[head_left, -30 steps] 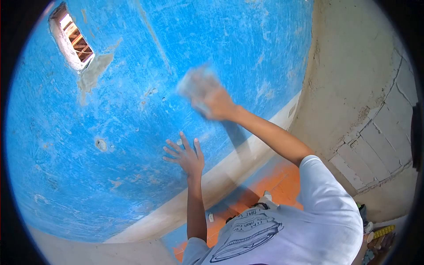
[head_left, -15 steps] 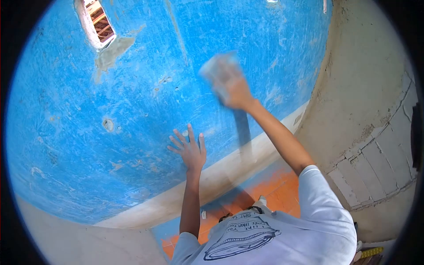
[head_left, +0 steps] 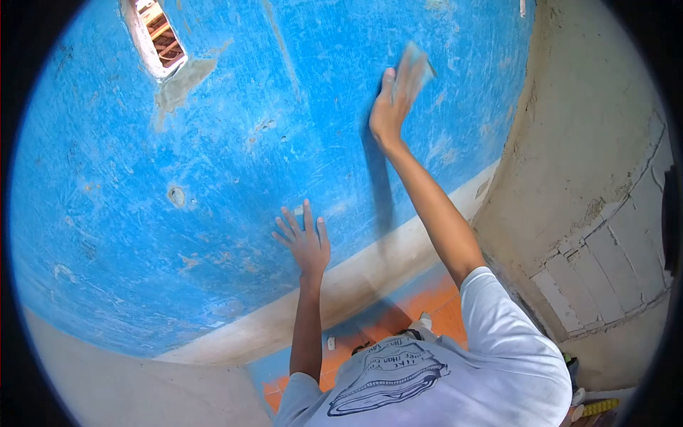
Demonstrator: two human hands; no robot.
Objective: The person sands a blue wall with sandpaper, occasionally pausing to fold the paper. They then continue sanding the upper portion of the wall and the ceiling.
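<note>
A scuffed, patchy blue wall (head_left: 235, 164) fills most of the head view. My left hand (head_left: 307, 245) lies against its lower part, fingers spread and holding nothing. Higher up and to the right, my right hand (head_left: 398, 99) presses a thin greyish sheet (head_left: 430, 69), which looks like sandpaper, against the wall. Motion blurs its fingertips, and most of the sheet is hidden beneath them.
A slot-like opening (head_left: 162, 39) with grey patching below it is at upper left. A pale band (head_left: 341, 285) runs along the wall's foot above orange floor tiles (head_left: 441, 306). On the right stands a bare plaster wall (head_left: 583, 128) with exposed blocks (head_left: 605, 263).
My right hand has swept up and to the right across the wall with the sheet. The left hand stays almost where it was.
</note>
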